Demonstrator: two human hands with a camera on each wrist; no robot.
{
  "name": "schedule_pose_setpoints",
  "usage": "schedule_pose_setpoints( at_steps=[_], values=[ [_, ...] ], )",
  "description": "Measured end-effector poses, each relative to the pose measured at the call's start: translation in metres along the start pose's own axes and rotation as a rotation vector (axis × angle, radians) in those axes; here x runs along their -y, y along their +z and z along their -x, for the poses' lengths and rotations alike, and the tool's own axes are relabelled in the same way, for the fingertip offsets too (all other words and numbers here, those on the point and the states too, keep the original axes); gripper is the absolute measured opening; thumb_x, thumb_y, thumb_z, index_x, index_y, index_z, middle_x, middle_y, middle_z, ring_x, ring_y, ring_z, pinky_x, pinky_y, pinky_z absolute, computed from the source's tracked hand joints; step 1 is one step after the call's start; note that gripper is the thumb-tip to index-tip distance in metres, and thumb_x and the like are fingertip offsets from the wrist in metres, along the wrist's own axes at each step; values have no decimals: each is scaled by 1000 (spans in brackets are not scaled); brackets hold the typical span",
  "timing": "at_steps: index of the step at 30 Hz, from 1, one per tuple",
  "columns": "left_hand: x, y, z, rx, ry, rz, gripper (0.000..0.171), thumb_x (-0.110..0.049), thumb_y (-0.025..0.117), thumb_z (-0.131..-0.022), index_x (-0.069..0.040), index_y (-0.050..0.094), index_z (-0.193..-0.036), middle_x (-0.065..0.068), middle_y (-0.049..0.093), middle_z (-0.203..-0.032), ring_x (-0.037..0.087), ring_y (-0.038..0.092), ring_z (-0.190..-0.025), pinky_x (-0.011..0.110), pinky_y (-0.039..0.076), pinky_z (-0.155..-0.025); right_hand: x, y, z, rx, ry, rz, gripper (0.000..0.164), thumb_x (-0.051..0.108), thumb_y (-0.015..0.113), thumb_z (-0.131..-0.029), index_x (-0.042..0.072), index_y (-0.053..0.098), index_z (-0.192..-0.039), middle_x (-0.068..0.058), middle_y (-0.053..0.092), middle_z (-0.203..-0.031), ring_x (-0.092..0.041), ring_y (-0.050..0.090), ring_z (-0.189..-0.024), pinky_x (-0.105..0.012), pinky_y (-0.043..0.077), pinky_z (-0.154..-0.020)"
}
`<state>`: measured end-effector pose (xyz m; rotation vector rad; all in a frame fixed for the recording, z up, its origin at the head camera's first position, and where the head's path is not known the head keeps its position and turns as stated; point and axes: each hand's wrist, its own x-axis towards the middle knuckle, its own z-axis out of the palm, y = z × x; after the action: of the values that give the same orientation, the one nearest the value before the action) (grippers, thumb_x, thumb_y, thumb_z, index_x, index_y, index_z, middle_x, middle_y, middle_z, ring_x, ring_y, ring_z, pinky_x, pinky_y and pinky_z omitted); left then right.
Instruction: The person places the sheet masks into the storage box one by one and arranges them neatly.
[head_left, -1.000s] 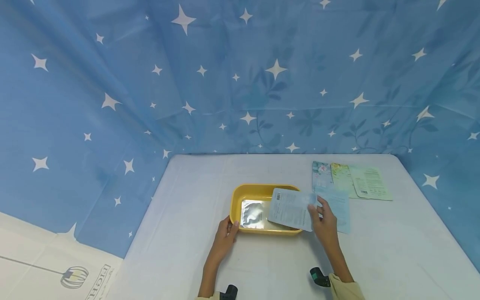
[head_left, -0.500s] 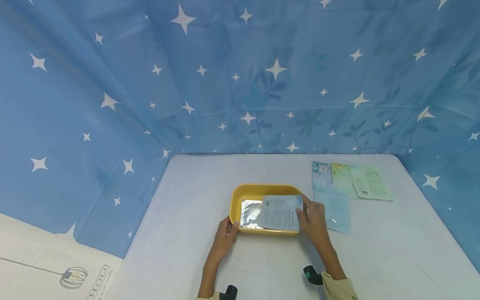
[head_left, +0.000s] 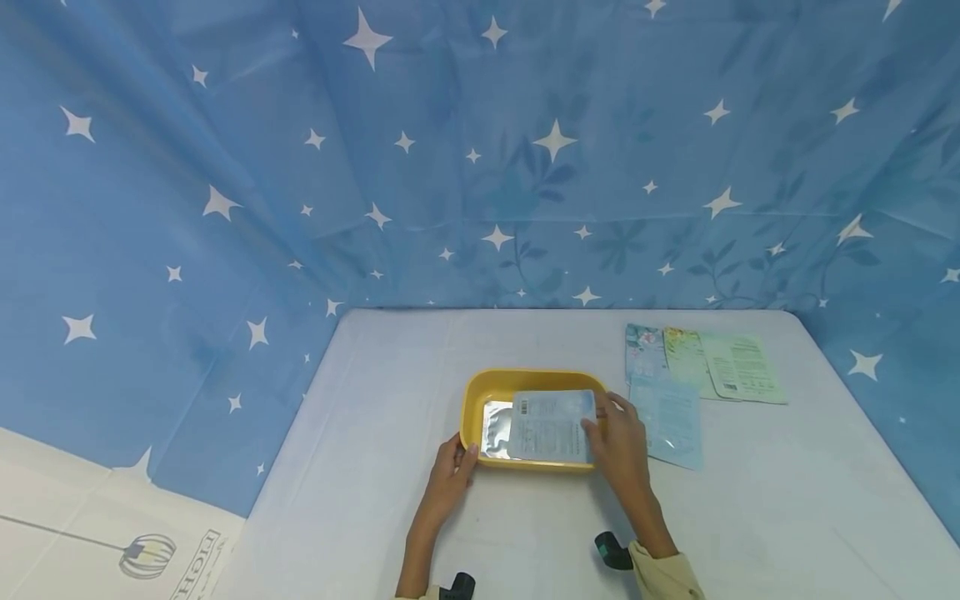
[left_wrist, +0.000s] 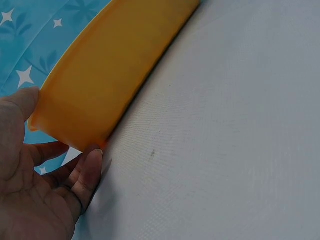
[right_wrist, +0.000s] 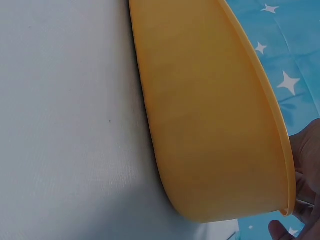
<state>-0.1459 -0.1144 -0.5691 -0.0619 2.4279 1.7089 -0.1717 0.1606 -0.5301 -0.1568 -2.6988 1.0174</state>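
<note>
A yellow plastic basin (head_left: 534, 374) stands on the white-covered table. My left hand (head_left: 450, 473) holds its near left corner; in the left wrist view the thumb lies on the rim and the fingers touch the lower wall (left_wrist: 95, 95). Over the basin's right end, my right hand (head_left: 624, 442) pinches the right edge of a flat light-blue printed packet (head_left: 551, 427) with a barcode. That packet lies within the basin's outline, partly covering a shiny silver packet (head_left: 496, 427). In the right wrist view the basin's wall (right_wrist: 210, 115) hides most of the held packet.
Right of the basin lies another light-blue packet (head_left: 667, 422). Behind it are a blue floral packet (head_left: 645, 350), a yellow-green packet (head_left: 686, 358) and a pale green packet (head_left: 741, 367), partly overlapping. A blue star-patterned curtain (head_left: 480, 183) hangs behind the table.
My right hand has carried the light-blue packet left and lowered it into the basin, turning it straighter. It covers more of the silver packet. My left hand has stayed at the corner.
</note>
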Motion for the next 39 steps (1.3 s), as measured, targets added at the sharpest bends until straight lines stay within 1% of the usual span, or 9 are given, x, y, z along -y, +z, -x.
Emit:
schedule_pose_setpoints(
  at_steps=[3, 6, 9, 14, 18, 24, 29, 35, 39],
  values=[
    [0, -1, 1, 1, 6, -3, 72, -51, 46, -100, 0, 31, -149, 17, 46, -134, 20, 54, -105, 25, 54, -73, 2, 1, 1, -2, -18, 14, 48, 12, 69, -90, 0, 55, -134, -21, 62, -126, -38, 50, -127, -57, 41, -105],
    [-2, -1, 1, -2, 7, -6, 70, -48, 46, -101, 0, 31, -149, 17, 47, -133, 20, 54, -106, 26, 54, -73, 5, 2, 1, 11, -31, 27, 46, 12, 69, -90, 1, 56, -133, -19, 66, -117, -34, 61, -106, -50, 50, -93],
    [-4, -1, 0, -5, 2, -6, 69, -47, 47, -101, 0, 32, -149, 17, 47, -133, 20, 54, -105, 25, 54, -72, 8, 4, 1, 53, -29, 29, 45, 12, 69, -90, 2, 56, -132, -15, 71, -106, -27, 65, -89, -41, 54, -78],
    [-3, 0, -1, 3, -6, -5, 71, -49, 47, -100, -1, 31, -149, 15, 48, -132, 19, 55, -105, 25, 55, -73, 9, 7, 2, 119, -17, 24, 46, 9, 69, -90, 1, 53, -133, -14, 70, -107, -25, 67, -89, -38, 57, -75],
    [-1, 0, 0, 7, 3, -9, 72, -51, 46, -100, 0, 31, -149, 16, 48, -132, 19, 54, -105, 26, 55, -73, 10, 6, 1, 139, -22, 13, 47, 8, 68, -90, 1, 53, -133, -14, 70, -108, -24, 67, -88, -36, 58, -74],
    [-1, -1, 0, 3, 3, -19, 72, -51, 45, -100, -1, 31, -150, 15, 48, -132, 17, 54, -103, 24, 54, -73, 9, 5, 1, 149, -48, 29, 46, 8, 69, -89, 1, 54, -132, -12, 71, -102, -20, 64, -78, -28, 54, -65],
    [-4, -1, 1, 5, 8, -18, 72, -52, 46, -100, -2, 31, -150, 14, 48, -131, 18, 54, -104, 25, 54, -74, 7, 6, 0, 134, -74, 51, 45, 7, 70, -88, 2, 56, -131, -12, 72, -98, -17, 62, -73, -22, 50, -60],
    [-5, -1, 3, 5, 19, -5, 71, -49, 47, -100, -2, 30, -150, 14, 48, -130, 19, 53, -103, 28, 54, -74, 6, 6, 0, 122, -111, 74, 46, 5, 72, -86, 1, 57, -129, -11, 71, -95, -17, 61, -71, -24, 50, -60],
    [-3, 0, 1, 4, 12, -15, 71, -50, 46, -100, -3, 31, -150, 14, 48, -132, 18, 54, -104, 26, 54, -74, 8, 5, -1, 140, -101, 88, 47, 7, 73, -86, 1, 56, -129, -12, 71, -96, -18, 61, -71, -26, 52, -62]
  ],
)
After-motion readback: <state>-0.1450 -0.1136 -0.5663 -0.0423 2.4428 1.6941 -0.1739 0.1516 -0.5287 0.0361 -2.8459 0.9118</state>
